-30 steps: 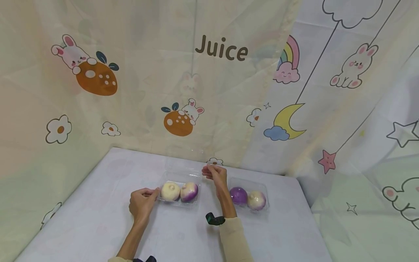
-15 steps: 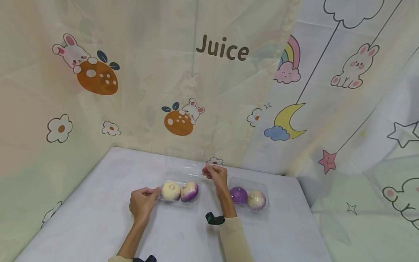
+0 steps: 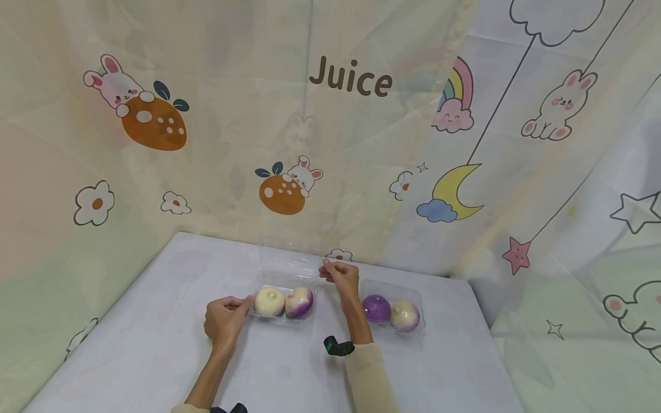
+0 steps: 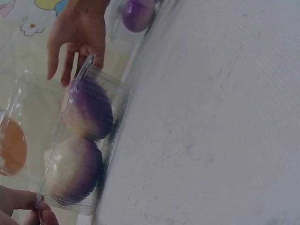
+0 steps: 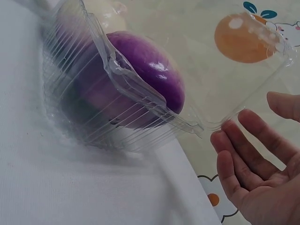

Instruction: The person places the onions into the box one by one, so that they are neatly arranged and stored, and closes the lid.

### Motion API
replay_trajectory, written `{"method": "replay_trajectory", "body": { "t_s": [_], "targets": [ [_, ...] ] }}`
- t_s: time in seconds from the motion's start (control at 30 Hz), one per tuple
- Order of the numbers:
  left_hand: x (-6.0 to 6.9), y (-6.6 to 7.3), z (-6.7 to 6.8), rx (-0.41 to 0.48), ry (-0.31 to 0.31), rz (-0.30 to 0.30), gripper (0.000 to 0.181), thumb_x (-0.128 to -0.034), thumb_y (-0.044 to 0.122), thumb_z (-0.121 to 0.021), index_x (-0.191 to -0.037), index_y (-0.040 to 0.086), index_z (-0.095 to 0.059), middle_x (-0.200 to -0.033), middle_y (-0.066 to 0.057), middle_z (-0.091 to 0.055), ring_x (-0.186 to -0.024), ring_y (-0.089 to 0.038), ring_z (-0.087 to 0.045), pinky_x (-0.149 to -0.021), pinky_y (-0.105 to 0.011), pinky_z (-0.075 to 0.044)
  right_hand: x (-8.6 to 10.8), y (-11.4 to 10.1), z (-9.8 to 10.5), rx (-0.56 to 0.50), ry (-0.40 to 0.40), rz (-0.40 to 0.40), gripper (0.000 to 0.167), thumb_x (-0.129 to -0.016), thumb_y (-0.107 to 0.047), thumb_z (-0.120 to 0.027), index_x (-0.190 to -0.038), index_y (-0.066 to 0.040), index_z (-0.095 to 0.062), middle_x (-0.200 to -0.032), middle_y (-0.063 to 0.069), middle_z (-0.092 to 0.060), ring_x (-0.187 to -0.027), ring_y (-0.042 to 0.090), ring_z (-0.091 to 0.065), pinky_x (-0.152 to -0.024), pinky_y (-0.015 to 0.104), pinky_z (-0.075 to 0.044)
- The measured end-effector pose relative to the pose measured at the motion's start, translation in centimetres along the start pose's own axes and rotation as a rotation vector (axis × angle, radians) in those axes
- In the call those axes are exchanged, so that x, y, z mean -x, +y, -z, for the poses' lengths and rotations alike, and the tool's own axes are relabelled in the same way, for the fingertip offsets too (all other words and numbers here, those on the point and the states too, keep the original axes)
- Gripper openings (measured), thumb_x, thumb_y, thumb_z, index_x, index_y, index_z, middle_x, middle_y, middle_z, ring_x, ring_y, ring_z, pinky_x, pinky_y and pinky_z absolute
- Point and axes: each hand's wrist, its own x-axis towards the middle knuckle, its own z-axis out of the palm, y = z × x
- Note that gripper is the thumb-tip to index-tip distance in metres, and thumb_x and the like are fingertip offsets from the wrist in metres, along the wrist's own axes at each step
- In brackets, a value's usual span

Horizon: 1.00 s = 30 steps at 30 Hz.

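A clear plastic clamshell box stands on the table with its lid raised at the back. Two round, glossy cream-and-purple turnips sit inside, a paler one on the left and a more purple one on the right. My left hand pinches the box's left rim between thumb and fingers. My right hand is at the lid's right side, fingers loosely extended. In the right wrist view its fingertips are at the lid's lower edge; whether they press on it I cannot tell.
A second clear box to the right of my right forearm holds a purple turnip and a cream one. The white table ends at a printed curtain close behind the boxes.
The raised lid's top edge appears slightly lower now. My right thumb stands a little apart from the fingers; the left hand keeps its hold on the rim.
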Motion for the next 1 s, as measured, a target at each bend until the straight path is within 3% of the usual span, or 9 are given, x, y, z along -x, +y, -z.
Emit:
{"method": "replay_trajectory", "body": {
  "t_s": [0.23, 0.53, 0.67, 0.83, 1.0],
  "targets": [
    [-0.01, -0.04, -0.04, -0.002, 0.006, 0.011, 0.024, -0.0922, 0.026, -0.084, -0.081, 0.004, -0.083, -0.063, -0.001, -0.075, -0.054, -0.013, -0.062, -0.065, -0.032, -0.041, 0.09, 0.15, 0.08, 0.022, -0.006, 0.01, 0.034, -0.103, -0.031, -0.078, -0.095, 0.002, -0.083, -0.089, 0.01, -0.085, -0.08, 0.015, -0.082, -0.079, 0.023, -0.065],
    [0.1, 0.02, -0.07, -0.001, 0.012, 0.005, 0.024, -0.092, 0.026, -0.085, -0.082, 0.004, -0.083, -0.064, -0.002, -0.076, -0.055, -0.013, -0.062, -0.065, -0.032, -0.041, 0.21, 0.18, 0.11, 0.068, -0.002, 0.032, 0.039, -0.102, -0.031, -0.08, -0.102, 0.008, -0.081, -0.1, 0.023, -0.083, -0.092, 0.035, -0.083, -0.086, 0.034, -0.068],
    [0.06, -0.05, -0.12, -0.006, 0.018, 0.005, 0.024, -0.0918, 0.026, -0.085, -0.081, 0.005, -0.083, -0.064, -0.002, -0.075, -0.054, -0.013, -0.062, -0.065, -0.032, -0.041, 0.28, 0.21, 0.11, 0.053, -0.006, 0.051, 0.035, -0.101, -0.026, -0.081, -0.1, 0.009, -0.081, -0.097, 0.024, -0.083, -0.093, 0.041, -0.081, -0.084, 0.031, -0.068],
    [0.02, -0.05, -0.2, -0.009, 0.019, 0.003, 0.024, -0.0922, 0.026, -0.085, -0.081, 0.004, -0.083, -0.063, -0.002, -0.075, -0.054, -0.013, -0.062, -0.066, -0.032, -0.042, 0.38, 0.24, 0.21, 0.052, -0.015, 0.056, 0.033, -0.1, -0.024, -0.081, -0.097, 0.008, -0.082, -0.092, 0.02, -0.083, -0.09, 0.036, -0.08, -0.08, 0.023, -0.065],
    [0.04, -0.08, -0.25, -0.01, 0.011, -0.002, 0.025, -0.093, 0.026, -0.084, -0.081, 0.004, -0.082, -0.064, -0.003, -0.075, -0.054, -0.013, -0.062, -0.066, -0.032, -0.042, 0.52, 0.48, 0.39, 0.1, -0.026, 0.054, 0.034, -0.101, -0.028, -0.081, -0.097, 0.006, -0.083, -0.096, 0.022, -0.082, -0.093, 0.032, -0.078, -0.087, 0.027, -0.066]
  ]
}}
